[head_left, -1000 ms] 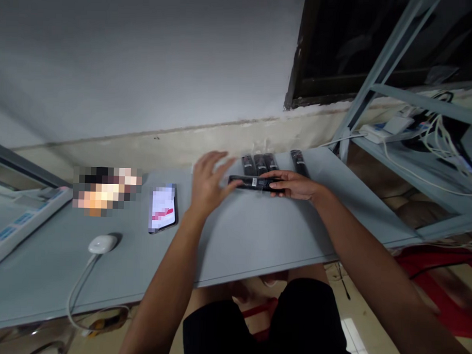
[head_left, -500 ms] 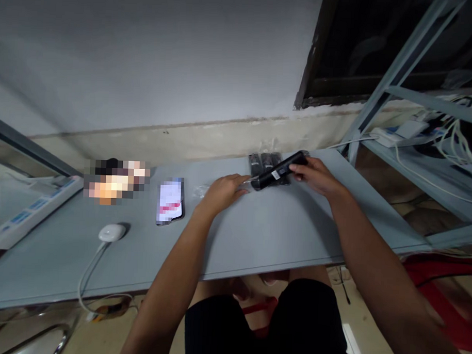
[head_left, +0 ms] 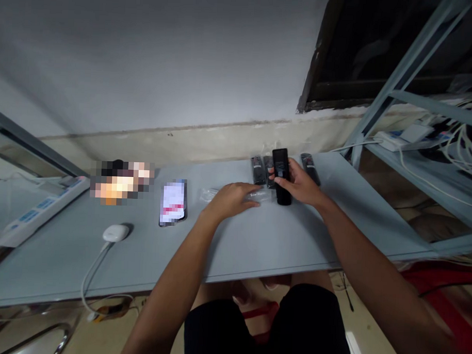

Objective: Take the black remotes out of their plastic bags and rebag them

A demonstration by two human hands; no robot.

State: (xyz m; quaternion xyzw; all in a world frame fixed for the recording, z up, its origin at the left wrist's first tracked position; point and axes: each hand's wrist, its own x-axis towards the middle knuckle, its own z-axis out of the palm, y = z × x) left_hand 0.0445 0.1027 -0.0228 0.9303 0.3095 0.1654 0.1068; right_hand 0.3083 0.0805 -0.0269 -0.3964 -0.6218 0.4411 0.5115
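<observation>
My right hand (head_left: 300, 185) grips a black remote control (head_left: 281, 173) and holds it upright, buttons toward me, just above the grey table (head_left: 257, 239). Behind it, near the wall, two more black remotes (head_left: 261, 170) lie side by side, and a third remote (head_left: 310, 168) lies to the right of my hand. My left hand (head_left: 232, 198) rests palm down on the table, fingers over a clear plastic bag (head_left: 254, 195). Another clear bag (head_left: 208, 194) lies just left of that hand.
A phone (head_left: 173, 202) lies screen up left of my hands, with a white puck on a cable (head_left: 115, 232) nearer the front edge. A white power strip (head_left: 37, 211) lies at far left. Metal shelving with cables (head_left: 427, 137) stands at right.
My right hand turned the remote from lying crosswise to upright and drew it slightly left and nearer. My left hand lowered from the remote onto the clear bag on the table.
</observation>
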